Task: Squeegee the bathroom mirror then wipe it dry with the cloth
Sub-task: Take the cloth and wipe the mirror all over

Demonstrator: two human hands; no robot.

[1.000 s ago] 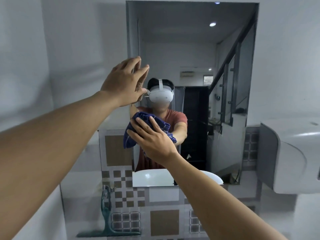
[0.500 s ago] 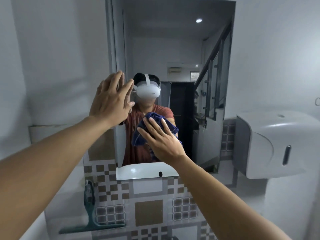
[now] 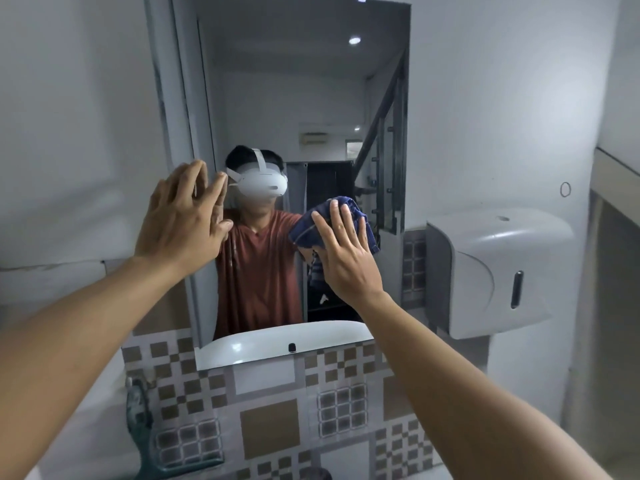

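The bathroom mirror (image 3: pixel 311 98) hangs on the wall in front of me, showing a person's reflection. My right hand (image 3: pixel 346 258) lies flat with fingers spread, pressing a dark blue cloth (image 3: pixel 304 230) against the right part of the glass at chest height. My left hand (image 3: pixel 180 220) rests empty against the mirror's left edge, fingers apart. A teal squeegee (image 3: pixel 142 434) leans against the tiled wall at the lower left, far below both hands.
A white wall dispenser (image 3: pixel 491 271) sticks out to the right of the mirror. Brown and white patterned tiles (image 3: pixel 270 410) cover the wall under the mirror. A tap top (image 3: pixel 317 474) shows at the bottom edge.
My right hand has slid the cloth to the right and slightly up across the glass. My left hand stays at the mirror's left edge. My view has shifted.
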